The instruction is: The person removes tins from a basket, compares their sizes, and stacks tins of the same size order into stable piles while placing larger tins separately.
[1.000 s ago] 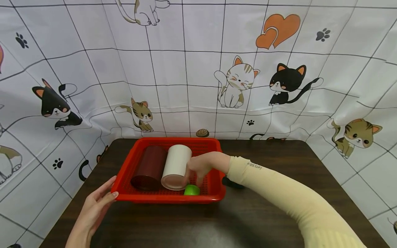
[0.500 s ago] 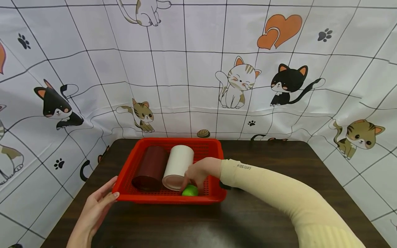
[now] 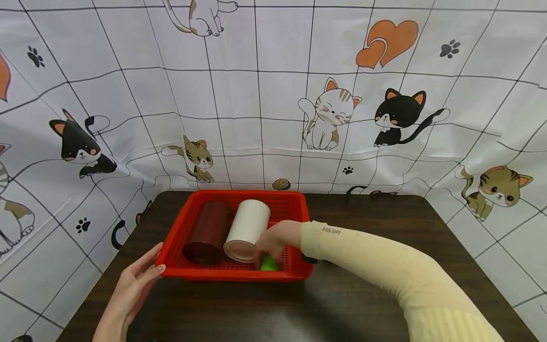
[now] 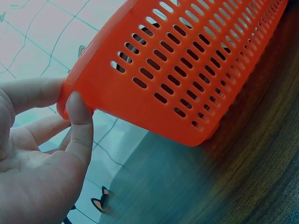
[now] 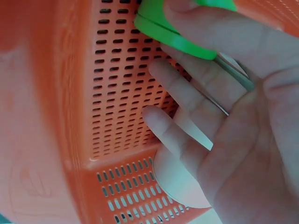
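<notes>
A red plastic basket (image 3: 231,274) with slotted walls stands on the table. My left hand (image 3: 130,289) pinches its near left corner, thumb and fingers on either side of the rim in the left wrist view. Inside lie a dark maroon cylinder (image 3: 209,232) and a white cylinder (image 3: 248,225), side by side. My right hand (image 3: 273,241) reaches into the basket's near right part and grips a small green rounded object (image 3: 269,264). In the right wrist view the thumb lies on this green object (image 5: 161,30), which has a seam near its edge. Its kind is unclear.
The dark brown wooden table (image 3: 239,313) reaches back to a white curtain (image 3: 278,95) printed with cats. A dark thing (image 3: 308,259) sits just right of the basket, mostly hidden by the right forearm.
My right hand has come lower over the green object and covers more of it. The object shifted slightly left, then right. My left hand keeps its hold on the basket's corner.
</notes>
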`<state>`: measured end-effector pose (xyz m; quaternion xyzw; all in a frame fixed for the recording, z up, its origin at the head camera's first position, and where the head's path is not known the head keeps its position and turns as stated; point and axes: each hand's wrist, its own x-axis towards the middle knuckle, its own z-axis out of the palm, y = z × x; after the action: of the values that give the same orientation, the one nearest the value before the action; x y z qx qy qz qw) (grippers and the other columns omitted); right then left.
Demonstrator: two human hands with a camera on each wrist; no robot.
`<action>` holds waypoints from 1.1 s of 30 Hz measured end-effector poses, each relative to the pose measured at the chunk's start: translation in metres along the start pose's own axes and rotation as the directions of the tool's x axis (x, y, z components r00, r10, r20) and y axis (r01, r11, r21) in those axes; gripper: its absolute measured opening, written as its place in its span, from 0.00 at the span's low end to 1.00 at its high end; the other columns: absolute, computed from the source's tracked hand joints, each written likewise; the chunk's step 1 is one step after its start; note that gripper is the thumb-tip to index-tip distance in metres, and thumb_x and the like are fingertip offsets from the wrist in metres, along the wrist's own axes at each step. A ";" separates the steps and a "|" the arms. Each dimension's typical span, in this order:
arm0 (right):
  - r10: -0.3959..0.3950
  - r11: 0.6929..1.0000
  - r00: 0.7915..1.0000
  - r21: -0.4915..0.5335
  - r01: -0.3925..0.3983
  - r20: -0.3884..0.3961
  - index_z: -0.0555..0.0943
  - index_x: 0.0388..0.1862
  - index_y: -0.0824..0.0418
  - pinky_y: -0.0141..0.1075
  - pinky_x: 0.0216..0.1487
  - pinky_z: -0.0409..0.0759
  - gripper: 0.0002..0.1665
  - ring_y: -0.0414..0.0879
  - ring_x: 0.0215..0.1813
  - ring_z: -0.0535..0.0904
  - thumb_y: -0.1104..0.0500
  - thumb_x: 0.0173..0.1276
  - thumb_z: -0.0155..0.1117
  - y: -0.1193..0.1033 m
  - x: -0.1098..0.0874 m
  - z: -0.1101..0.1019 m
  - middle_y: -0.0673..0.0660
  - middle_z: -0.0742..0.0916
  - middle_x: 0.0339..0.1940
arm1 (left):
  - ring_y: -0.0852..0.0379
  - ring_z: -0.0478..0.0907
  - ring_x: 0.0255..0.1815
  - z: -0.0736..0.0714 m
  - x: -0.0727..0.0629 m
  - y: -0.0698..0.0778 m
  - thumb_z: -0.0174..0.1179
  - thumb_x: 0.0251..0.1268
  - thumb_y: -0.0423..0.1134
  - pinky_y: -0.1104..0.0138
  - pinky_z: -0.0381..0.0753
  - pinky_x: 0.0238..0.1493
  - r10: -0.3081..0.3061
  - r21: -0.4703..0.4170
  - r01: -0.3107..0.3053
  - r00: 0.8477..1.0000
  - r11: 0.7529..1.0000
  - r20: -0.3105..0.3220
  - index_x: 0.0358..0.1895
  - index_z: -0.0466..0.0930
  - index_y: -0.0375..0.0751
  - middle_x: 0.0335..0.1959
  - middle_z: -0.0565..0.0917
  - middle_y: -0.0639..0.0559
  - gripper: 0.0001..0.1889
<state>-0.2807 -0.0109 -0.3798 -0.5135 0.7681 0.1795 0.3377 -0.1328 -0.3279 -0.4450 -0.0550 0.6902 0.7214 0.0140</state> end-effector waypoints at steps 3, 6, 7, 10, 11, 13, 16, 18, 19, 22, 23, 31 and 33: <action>0.002 1.000 1.000 -0.019 -0.002 0.004 0.79 0.62 0.39 0.27 0.50 0.77 0.32 0.38 0.50 0.70 0.58 0.60 0.74 0.000 -0.003 -0.004 0.41 0.80 0.50 | 0.74 0.79 0.51 0.000 0.001 0.001 0.56 0.73 0.34 0.77 0.80 0.49 -0.004 -0.002 0.004 1.000 1.000 0.001 0.79 0.49 0.39 0.53 0.77 0.80 0.36; -0.030 0.999 0.999 -0.034 0.031 0.027 0.78 0.64 0.41 0.27 0.48 0.78 0.32 0.38 0.50 0.71 0.57 0.60 0.73 0.000 -0.007 -0.009 0.42 0.80 0.51 | 0.74 0.79 0.51 0.000 0.000 0.000 0.55 0.73 0.34 0.77 0.80 0.48 -0.003 -0.008 0.003 1.000 1.000 0.004 0.79 0.48 0.39 0.53 0.77 0.80 0.36; -0.042 0.998 0.998 -0.034 0.044 0.036 0.78 0.64 0.43 0.27 0.47 0.78 0.31 0.39 0.50 0.71 0.56 0.60 0.73 0.000 -0.008 -0.010 0.43 0.80 0.51 | 0.74 0.79 0.51 0.000 0.000 0.000 0.55 0.73 0.34 0.77 0.80 0.48 -0.001 -0.009 0.001 1.000 1.000 0.006 0.79 0.48 0.38 0.53 0.77 0.80 0.36; -0.072 0.997 0.995 -0.012 0.073 0.066 0.77 0.64 0.48 0.26 0.48 0.77 0.32 0.38 0.50 0.72 0.56 0.60 0.73 0.002 -0.012 -0.015 0.45 0.81 0.51 | 0.74 0.79 0.51 0.000 0.000 0.000 0.55 0.73 0.33 0.76 0.81 0.48 0.008 -0.016 -0.007 1.000 1.000 0.009 0.79 0.48 0.38 0.53 0.77 0.80 0.36; -0.082 0.997 0.994 -0.002 0.082 0.077 0.77 0.64 0.49 0.25 0.49 0.77 0.32 0.38 0.49 0.72 0.56 0.60 0.74 0.003 -0.013 -0.016 0.45 0.81 0.50 | 0.74 0.79 0.51 0.000 0.000 0.000 0.55 0.73 0.33 0.77 0.81 0.48 0.010 -0.016 -0.010 1.000 1.000 0.010 0.79 0.48 0.38 0.54 0.77 0.80 0.36; -0.094 0.995 0.992 0.017 0.093 0.085 0.77 0.63 0.51 0.25 0.49 0.76 0.32 0.38 0.49 0.72 0.56 0.59 0.74 0.004 -0.016 -0.018 0.46 0.81 0.50 | 0.74 0.79 0.51 0.000 0.000 0.000 0.55 0.73 0.33 0.76 0.81 0.48 0.014 -0.017 -0.014 1.000 1.000 0.011 0.79 0.48 0.38 0.54 0.77 0.79 0.36; -0.111 0.993 0.990 0.044 0.108 0.083 0.77 0.62 0.54 0.24 0.50 0.76 0.31 0.38 0.49 0.72 0.57 0.59 0.74 0.007 -0.020 -0.020 0.47 0.81 0.50 | 0.73 0.79 0.51 0.000 0.000 0.000 0.55 0.73 0.33 0.76 0.81 0.48 0.016 -0.018 -0.016 1.000 1.000 0.011 0.79 0.48 0.38 0.54 0.77 0.79 0.36; -0.117 0.992 0.990 0.055 0.113 0.075 0.76 0.63 0.55 0.25 0.52 0.76 0.31 0.38 0.51 0.71 0.57 0.60 0.73 0.009 -0.023 -0.021 0.47 0.81 0.51 | 0.73 0.79 0.51 0.000 0.000 0.000 0.55 0.73 0.33 0.76 0.81 0.48 0.014 -0.020 -0.014 1.000 1.000 0.011 0.79 0.49 0.38 0.54 0.77 0.79 0.36; -0.114 0.992 0.991 0.059 0.110 0.067 0.76 0.63 0.55 0.26 0.53 0.76 0.31 0.38 0.52 0.72 0.57 0.61 0.73 0.010 -0.025 -0.022 0.47 0.81 0.52 | 0.74 0.79 0.51 0.000 -0.001 0.000 0.55 0.73 0.33 0.76 0.81 0.48 0.014 -0.020 -0.013 1.000 1.000 0.011 0.79 0.49 0.38 0.54 0.77 0.79 0.36; -0.094 0.991 0.995 0.095 0.090 0.042 0.75 0.66 0.55 0.29 0.60 0.76 0.33 0.40 0.58 0.72 0.59 0.61 0.73 0.012 -0.031 -0.024 0.48 0.81 0.58 | 0.74 0.79 0.50 0.000 -0.001 -0.001 0.55 0.73 0.33 0.77 0.81 0.48 0.011 -0.023 -0.011 1.000 1.000 0.010 0.79 0.49 0.38 0.54 0.77 0.80 0.36; -0.088 0.991 0.996 0.104 0.085 0.031 0.75 0.66 0.55 0.29 0.63 0.75 0.34 0.40 0.60 0.72 0.59 0.61 0.74 0.012 -0.033 -0.025 0.48 0.81 0.60 | 0.73 0.79 0.50 0.000 -0.001 -0.001 0.55 0.73 0.33 0.77 0.81 0.48 0.010 -0.024 -0.010 1.000 1.000 0.008 0.79 0.49 0.39 0.54 0.77 0.80 0.36; -0.045 0.979 0.998 0.197 0.054 -0.049 0.78 0.64 0.53 0.30 0.55 0.77 0.32 0.40 0.53 0.73 0.59 0.59 0.74 0.020 -0.044 -0.032 0.49 0.81 0.58 | 0.74 0.79 0.51 0.001 0.000 0.000 0.55 0.73 0.33 0.76 0.81 0.48 0.010 -0.021 -0.010 1.000 1.000 0.006 0.79 0.49 0.38 0.54 0.77 0.80 0.36; -0.036 0.968 0.996 0.243 0.054 -0.078 0.79 0.64 0.53 0.29 0.52 0.77 0.32 0.40 0.49 0.75 0.59 0.59 0.74 0.024 -0.046 -0.034 0.49 0.82 0.56 | 0.74 0.79 0.51 0.001 0.000 0.000 0.55 0.73 0.33 0.76 0.81 0.48 0.015 -0.021 -0.015 1.000 1.000 0.008 0.79 0.49 0.38 0.54 0.77 0.80 0.36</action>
<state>-0.3026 0.0089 -0.3253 -0.4914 0.7844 0.0566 0.3743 -0.1328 -0.3268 -0.4450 -0.0470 0.6831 0.7288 0.0108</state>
